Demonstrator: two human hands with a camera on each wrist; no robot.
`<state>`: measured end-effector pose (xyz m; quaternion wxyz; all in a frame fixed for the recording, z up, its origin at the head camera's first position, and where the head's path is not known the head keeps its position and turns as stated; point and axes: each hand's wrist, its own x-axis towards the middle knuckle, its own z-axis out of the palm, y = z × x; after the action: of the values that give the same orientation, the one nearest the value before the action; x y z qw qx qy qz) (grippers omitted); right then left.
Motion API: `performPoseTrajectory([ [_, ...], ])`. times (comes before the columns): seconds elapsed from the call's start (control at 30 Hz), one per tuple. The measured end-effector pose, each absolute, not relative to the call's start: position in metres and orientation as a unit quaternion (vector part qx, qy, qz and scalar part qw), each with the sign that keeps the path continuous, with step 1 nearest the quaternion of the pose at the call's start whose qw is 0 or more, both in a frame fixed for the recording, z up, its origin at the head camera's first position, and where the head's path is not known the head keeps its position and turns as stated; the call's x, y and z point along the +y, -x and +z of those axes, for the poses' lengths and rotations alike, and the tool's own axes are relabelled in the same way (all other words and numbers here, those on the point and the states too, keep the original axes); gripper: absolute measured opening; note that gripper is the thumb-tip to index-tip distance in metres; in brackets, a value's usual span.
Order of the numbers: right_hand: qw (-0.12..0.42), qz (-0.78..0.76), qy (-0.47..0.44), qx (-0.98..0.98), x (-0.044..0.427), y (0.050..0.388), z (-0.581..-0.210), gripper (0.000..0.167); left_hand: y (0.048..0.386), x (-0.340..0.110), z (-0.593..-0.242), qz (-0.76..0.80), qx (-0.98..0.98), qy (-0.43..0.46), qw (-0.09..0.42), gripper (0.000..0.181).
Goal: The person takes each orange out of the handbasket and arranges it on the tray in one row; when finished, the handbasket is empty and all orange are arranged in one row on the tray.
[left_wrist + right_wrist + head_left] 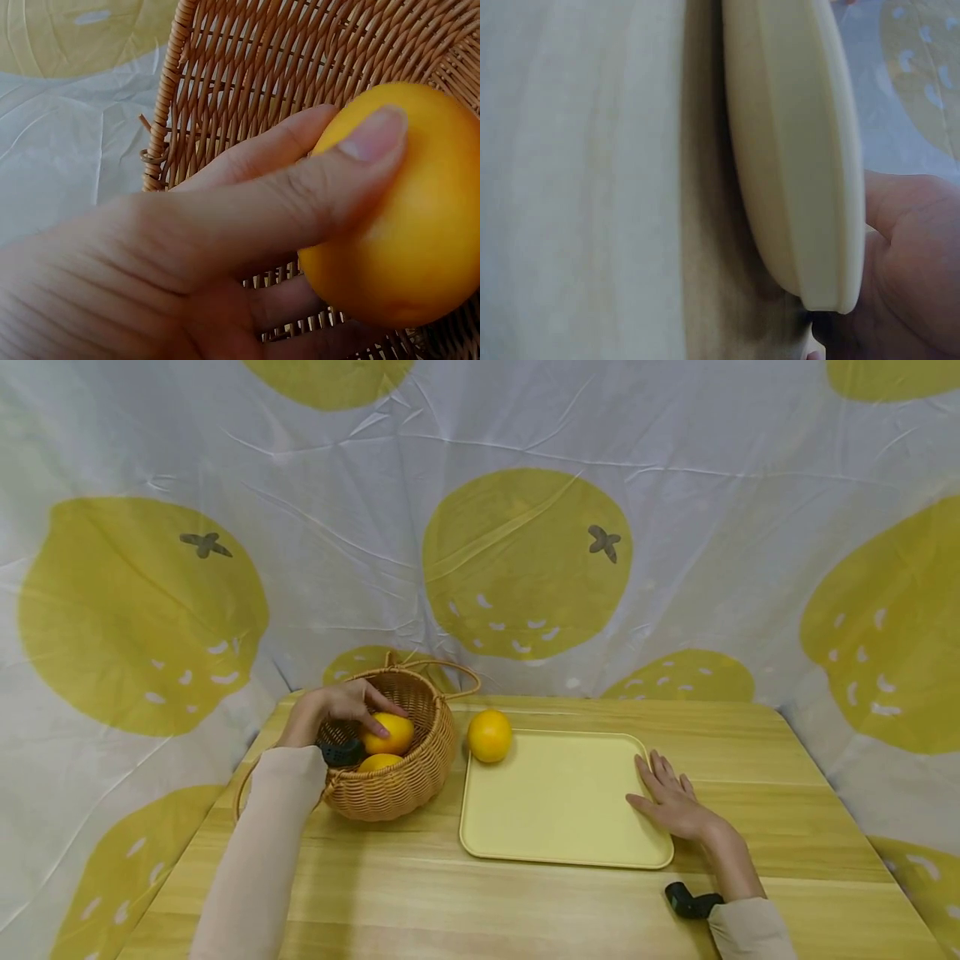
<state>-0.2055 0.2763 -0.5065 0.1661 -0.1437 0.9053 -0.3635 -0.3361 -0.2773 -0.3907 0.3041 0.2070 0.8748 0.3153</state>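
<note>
Inside a wicker basket (401, 793), my left hand (347, 703) grips an orange (393, 737). The left wrist view shows the thumb lying across that orange (412, 217) and fingers reaching round behind it. A second orange (380, 762) lies lower in the basket, partly hidden by the rim. On the far left corner of a pale yellow tray (558, 802) rests another orange (490, 737). My right hand (675, 802) touches the tray's right edge, its fingers extended. In the right wrist view the hand (919, 262) appears beside the tray's rim (817, 187).
The basket stands on the left of a wooden table (465, 902), its handle (457, 672) leaning toward the back right. A lemon-print cloth (337, 552) hangs behind and at both sides. Dark wrist devices (690, 903) are on both wrists.
</note>
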Motion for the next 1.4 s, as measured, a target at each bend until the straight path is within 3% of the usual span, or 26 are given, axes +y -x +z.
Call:
performPoseTrajectory([
  [0.47,0.165,-0.366,0.144,0.904,0.277,0.205,-0.507,0.082,0.327,-0.267,-0.346,0.320,0.899,-0.185,0.234,0.053],
  [0.67,0.164,-0.366,0.144,0.905,0.278,0.205,-0.508,0.083,0.314,-0.260,-0.331,0.318,0.917,-0.188,0.153,0.053],
  [0.83,0.166,-0.364,0.144,0.905,0.277,0.205,-0.507,0.082,0.295,-0.251,-0.324,0.368,0.911,-0.143,0.118,0.054],
  [1.07,0.164,-0.362,0.147,0.906,0.277,0.206,-0.507,0.082,0.267,-0.222,-0.327,0.419,0.903,-0.087,0.036,0.054],
  [1.4,0.162,-0.356,0.147,0.909,0.277,0.207,-0.509,0.082,0.238,-0.173,-0.350,0.518,0.849,-0.082,-0.066,0.051],
])
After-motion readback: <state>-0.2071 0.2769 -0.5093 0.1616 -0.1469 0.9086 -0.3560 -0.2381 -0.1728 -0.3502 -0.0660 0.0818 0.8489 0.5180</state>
